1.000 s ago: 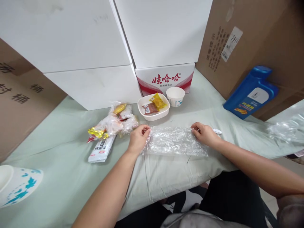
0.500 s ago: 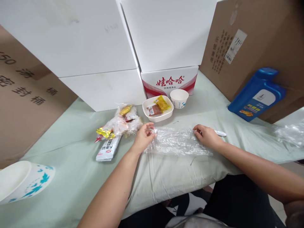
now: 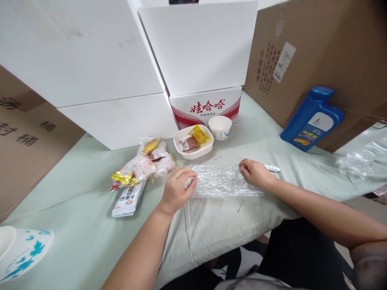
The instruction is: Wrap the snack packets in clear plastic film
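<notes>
A clear, crinkled plastic bag lies spread flat on the pale green cloth between my hands. My left hand pinches its left end between thumb and fingers. At the bag's right end, my right hand has its fingers curled onto the plastic. Just beyond the right hand a white, slim object pokes out, partly hidden. Behind the bag sits a white tray holding a brown sachet and a yellow sachet. A white paper bowl stands beside the tray.
Left of my hands lie a heap of wrapped packets and a white noodle packet. A large paper tub is at the lower left. A blue bottle stands at right before a brown carton. White boxes line the back.
My left hand has turned a little, its fingers curling over the bag's left end. The bag lies slightly flatter. The whole view has shifted, moving things leftward in the picture.
</notes>
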Motion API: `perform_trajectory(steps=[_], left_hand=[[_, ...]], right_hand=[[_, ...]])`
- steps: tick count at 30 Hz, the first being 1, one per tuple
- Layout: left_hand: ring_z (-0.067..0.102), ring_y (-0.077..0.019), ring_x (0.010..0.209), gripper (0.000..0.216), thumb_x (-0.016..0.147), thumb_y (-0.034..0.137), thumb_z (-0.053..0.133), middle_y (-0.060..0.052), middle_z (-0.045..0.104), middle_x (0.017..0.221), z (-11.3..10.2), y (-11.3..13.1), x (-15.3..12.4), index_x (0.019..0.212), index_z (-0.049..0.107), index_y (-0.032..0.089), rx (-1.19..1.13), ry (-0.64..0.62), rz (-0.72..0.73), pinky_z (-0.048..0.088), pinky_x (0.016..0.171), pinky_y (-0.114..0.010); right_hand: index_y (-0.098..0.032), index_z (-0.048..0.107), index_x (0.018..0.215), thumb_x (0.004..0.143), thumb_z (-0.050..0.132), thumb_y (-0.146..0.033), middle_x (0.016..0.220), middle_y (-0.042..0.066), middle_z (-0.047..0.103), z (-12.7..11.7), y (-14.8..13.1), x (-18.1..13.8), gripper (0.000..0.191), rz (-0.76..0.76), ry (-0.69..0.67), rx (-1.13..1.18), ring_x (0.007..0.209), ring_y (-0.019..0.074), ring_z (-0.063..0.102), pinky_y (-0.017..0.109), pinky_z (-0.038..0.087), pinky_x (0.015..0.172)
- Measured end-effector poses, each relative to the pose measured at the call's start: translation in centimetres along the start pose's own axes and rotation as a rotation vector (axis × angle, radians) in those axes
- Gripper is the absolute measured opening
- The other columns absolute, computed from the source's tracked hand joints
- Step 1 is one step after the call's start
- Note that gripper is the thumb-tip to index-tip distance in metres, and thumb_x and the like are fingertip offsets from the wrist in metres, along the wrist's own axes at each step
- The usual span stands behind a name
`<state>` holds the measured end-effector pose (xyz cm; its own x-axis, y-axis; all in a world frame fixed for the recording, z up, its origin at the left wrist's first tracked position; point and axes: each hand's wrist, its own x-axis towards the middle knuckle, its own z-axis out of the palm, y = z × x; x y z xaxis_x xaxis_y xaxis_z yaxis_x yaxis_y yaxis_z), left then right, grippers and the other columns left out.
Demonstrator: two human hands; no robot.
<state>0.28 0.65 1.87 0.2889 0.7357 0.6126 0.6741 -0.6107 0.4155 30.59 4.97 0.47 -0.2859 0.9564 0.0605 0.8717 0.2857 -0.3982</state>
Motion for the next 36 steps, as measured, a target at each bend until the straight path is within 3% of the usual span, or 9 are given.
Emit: perform_trajectory(steps=[4,7,10,13,17,23,26,30,36], left_hand=[[0.055,-0.0253,0.111,0.022,0.075,0.031,0.077,-0.006,0.064,0.112,0.6,1.2,-0.2,0.096,0.072,0.025,-0.095,-0.539,0.05,0.047,0.096,-0.041],[0.051,-0.0276,0.117,0.032,0.07,0.031,0.081,-0.006,0.059,0.12,1.0,1.0,-0.3,0.1,0.072,0.028,-0.072,-0.637,-0.037,0.043,0.101,-0.045],[0.048,-0.0283,0.12,0.035,0.071,0.032,0.08,-0.006,0.057,0.123,1.0,0.9,-0.2,0.104,0.071,0.03,-0.075,-0.65,-0.052,0.04,0.104,-0.046],[0.048,-0.0288,0.12,0.033,0.073,0.033,0.078,-0.007,0.058,0.122,0.9,1.2,0.0,0.104,0.07,0.029,-0.067,-0.659,-0.032,0.04,0.104,-0.046],[0.043,-0.0318,0.131,0.043,0.073,0.034,0.076,-0.009,0.054,0.134,0.7,0.9,-0.2,0.115,0.066,0.029,-0.023,-0.695,-0.06,0.034,0.109,-0.05],[0.032,-0.0375,0.14,0.064,0.067,0.011,0.064,-0.012,0.042,0.148,-1.4,-1.4,-1.0,0.129,0.057,0.024,0.166,-0.61,-0.225,0.03,0.112,-0.055],[0.039,-0.0344,0.134,0.062,0.066,0.005,0.057,-0.012,0.047,0.14,-2.0,-0.7,-0.7,0.124,0.057,0.023,0.209,-0.471,-0.195,0.031,0.112,-0.053],[0.048,-0.029,0.119,0.044,0.068,0.01,0.06,-0.007,0.055,0.12,-1.5,0.7,-0.2,0.11,0.062,0.025,0.163,-0.477,-0.084,0.039,0.104,-0.046],[0.055,-0.0252,0.085,0.023,0.066,0.003,0.051,-0.006,0.06,0.081,-3.1,-2.8,-0.8,0.059,0.061,0.022,0.389,-0.44,-0.254,0.046,0.079,-0.038]], right_hand=[[-0.019,0.062,0.108,0.091,0.049,-0.023,0.094,0.007,0.072,-0.3,0.4,0.6,0.021,0.015,-0.004,-0.041,0.082,0.0203,0.065,0.029,0.044,0.072],[-0.019,0.061,0.111,0.092,0.048,-0.024,0.1,0.009,0.071,-1.7,1.4,1.6,0.025,0.063,0.053,-0.094,0.087,0.0232,0.065,0.032,0.045,0.075],[-0.017,0.061,0.112,0.092,0.046,-0.023,0.111,0.012,0.068,-3.3,1.5,1.8,0.026,0.111,0.163,-0.136,0.09,0.0252,0.065,0.035,0.047,0.076],[-0.018,0.063,0.111,0.095,0.042,-0.027,0.11,0.012,0.068,-3.2,-0.4,0.4,0.028,-0.069,0.213,-0.106,0.095,0.0245,0.064,0.036,0.048,0.083],[-0.017,0.053,0.134,0.094,0.047,-0.048,0.139,0.015,0.053,-0.3,-3.1,-2.2,0.051,-0.504,-0.073,-0.087,0.133,0.0315,0.042,0.051,0.031,0.109],[-0.018,0.027,0.152,0.09,0.041,-0.067,0.159,0.015,0.022,1.2,-1.3,-3.3,0.08,-0.509,-0.31,-0.15,0.147,0.0359,0.008,0.061,0.007,0.115],[-0.017,0.028,0.152,0.088,0.043,-0.07,0.159,0.015,0.018,0.1,-0.1,-3.7,0.085,-0.498,-0.295,-0.149,0.147,0.0368,0.006,0.06,0.008,0.115],[-0.019,0.027,0.152,0.086,0.046,-0.07,0.16,0.013,0.019,-0.4,0.5,-4.8,0.086,-0.517,-0.288,-0.128,0.147,0.0367,0.006,0.06,0.008,0.116],[-0.022,0.026,0.153,0.085,0.048,-0.07,0.16,0.011,0.019,0.3,0.9,-5.3,0.086,-0.524,-0.28,-0.122,0.147,0.0361,0.01,0.06,0.009,0.116]])
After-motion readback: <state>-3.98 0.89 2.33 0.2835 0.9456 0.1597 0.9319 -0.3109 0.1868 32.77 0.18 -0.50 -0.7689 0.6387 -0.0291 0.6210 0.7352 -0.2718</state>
